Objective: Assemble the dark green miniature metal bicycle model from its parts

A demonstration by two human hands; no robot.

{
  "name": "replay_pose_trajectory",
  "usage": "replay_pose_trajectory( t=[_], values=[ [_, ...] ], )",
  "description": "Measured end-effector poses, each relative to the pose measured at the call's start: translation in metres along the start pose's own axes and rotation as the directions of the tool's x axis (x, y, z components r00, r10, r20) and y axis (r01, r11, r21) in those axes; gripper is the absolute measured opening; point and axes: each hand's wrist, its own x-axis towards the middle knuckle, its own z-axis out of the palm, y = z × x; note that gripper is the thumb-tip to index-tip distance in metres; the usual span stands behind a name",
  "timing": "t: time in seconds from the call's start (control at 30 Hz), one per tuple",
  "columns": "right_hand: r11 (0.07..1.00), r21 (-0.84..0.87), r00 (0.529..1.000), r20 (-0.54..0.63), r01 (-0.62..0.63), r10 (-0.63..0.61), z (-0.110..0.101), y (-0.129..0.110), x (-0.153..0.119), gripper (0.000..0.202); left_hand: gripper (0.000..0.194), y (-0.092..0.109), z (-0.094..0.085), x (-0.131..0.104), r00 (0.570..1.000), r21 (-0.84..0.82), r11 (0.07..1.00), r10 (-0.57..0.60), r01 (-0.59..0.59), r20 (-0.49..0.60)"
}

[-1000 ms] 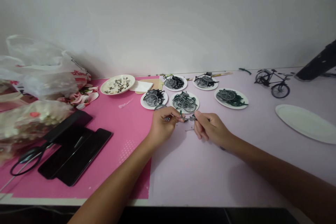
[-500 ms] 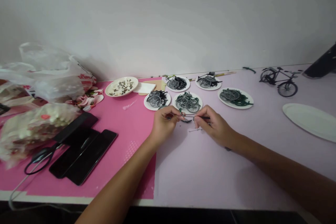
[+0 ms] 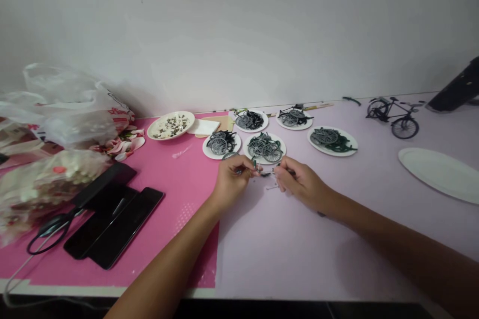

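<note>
Both hands meet over the lilac table, just in front of a plate (image 3: 266,159) of grey wheels and green parts. My left hand (image 3: 235,175) pinches a small green part (image 3: 255,164) between thumb and fingertips. My right hand (image 3: 299,178) is closed on a thin metal rod (image 3: 267,172), whose end reaches to the green part. The rest of what the right fingers hold is hidden. Below the fingertips lies a small thin piece (image 3: 272,188) on the table.
More plates of bicycle parts (image 3: 221,144) (image 3: 251,120) (image 3: 294,117) (image 3: 332,141) stand behind. An assembled toy bicycle (image 3: 395,115) and an oval white plate (image 3: 441,172) are right. A black phone (image 3: 127,227), plastic bags (image 3: 75,109) and a dish of small pieces (image 3: 171,125) are left.
My right hand has turned slightly and its fingers have closed in more. The rod between the hands now shows as a short light line. The whole view has shifted a little.
</note>
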Motion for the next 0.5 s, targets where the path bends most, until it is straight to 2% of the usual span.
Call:
replay_pose_trajectory(
  t=[0.2, 0.3, 0.4, 0.5],
  values=[
    [0.999, 0.031, 1.000, -0.025, 0.010, -0.009, 0.000, 0.000, 0.002, 0.040, 0.019, -0.002, 0.001, 0.000, 1.000, 0.007, 1.000, -0.001, 0.001, -0.004],
    [0.997, -0.055, 0.998, -0.031, 0.056, -0.058, -0.004, 0.002, 0.006, 0.036, 0.017, -0.001, 0.001, 0.001, 1.000, -0.015, 1.000, -0.023, 0.023, -0.013],
    [0.953, -0.215, 0.975, -0.003, 0.215, -0.221, -0.010, 0.004, 0.009, 0.031, 0.016, 0.001, 0.001, 0.002, 0.999, -0.052, 0.998, -0.037, 0.036, -0.012],
    [0.853, -0.358, 0.919, 0.042, 0.381, -0.393, -0.013, 0.003, 0.012, 0.026, 0.015, 0.001, 0.000, 0.003, 0.999, -0.076, 0.996, -0.037, 0.037, 0.002]
  ],
)
